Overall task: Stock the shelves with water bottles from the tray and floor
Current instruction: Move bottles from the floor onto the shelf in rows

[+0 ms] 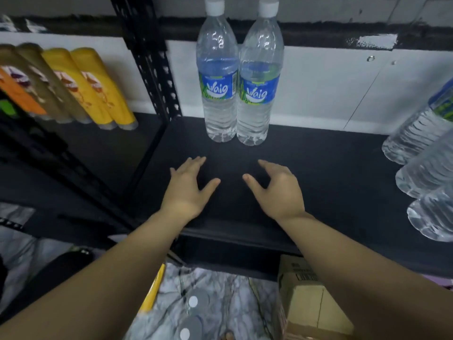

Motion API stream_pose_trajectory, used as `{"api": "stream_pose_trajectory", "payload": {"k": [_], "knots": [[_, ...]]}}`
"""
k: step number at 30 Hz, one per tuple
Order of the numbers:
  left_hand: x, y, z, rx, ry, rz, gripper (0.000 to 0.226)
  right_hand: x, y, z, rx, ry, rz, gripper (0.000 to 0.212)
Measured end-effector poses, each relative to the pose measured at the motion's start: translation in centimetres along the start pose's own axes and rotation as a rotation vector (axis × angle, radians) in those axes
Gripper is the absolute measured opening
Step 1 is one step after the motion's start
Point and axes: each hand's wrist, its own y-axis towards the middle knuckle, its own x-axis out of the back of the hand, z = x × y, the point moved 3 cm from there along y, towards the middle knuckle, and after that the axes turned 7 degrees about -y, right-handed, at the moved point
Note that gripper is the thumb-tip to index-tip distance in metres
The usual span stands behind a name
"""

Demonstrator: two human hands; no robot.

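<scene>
Two clear water bottles with blue labels and white caps stand upright side by side at the back of the dark shelf [318, 173]: the left bottle [217, 77] and the right bottle [260, 82] touch each other. My left hand [188, 187] and my right hand [277, 190] hover over the shelf just in front of them, both empty with fingers spread, apart from the bottles. Several more water bottles [426, 163] stand in a row at the shelf's right edge. White bottle caps [193, 301] show low down on the marbled floor.
A black perforated upright [152, 60] divides the shelving. Left of it stand yellow, brown and orange bottles [81, 87]. A cardboard box [308, 295] sits on the floor under the shelf at the right. A yellow object [153, 290] lies by the floor bottles.
</scene>
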Motion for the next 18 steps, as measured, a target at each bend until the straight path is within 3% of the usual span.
{"api": "stream_pose_trajectory", "payload": {"k": [4,9,18], "knots": [[0.6,-8.2,0.5,-0.045,0.087,-0.094,0.061,-0.6,-6.3,0.3,0.121,-0.098,0.006,0.057],[1.2,-18.9,1.9,0.009,0.077,-0.175,0.052,-2.3,-15.3,1.4,0.297,-0.021,-0.055,0.036],[-1.5,-36.0,12.0,0.388,0.020,-0.048,0.044,-11.9,-29.2,-0.3,0.192,0.050,0.354,0.042]]}}
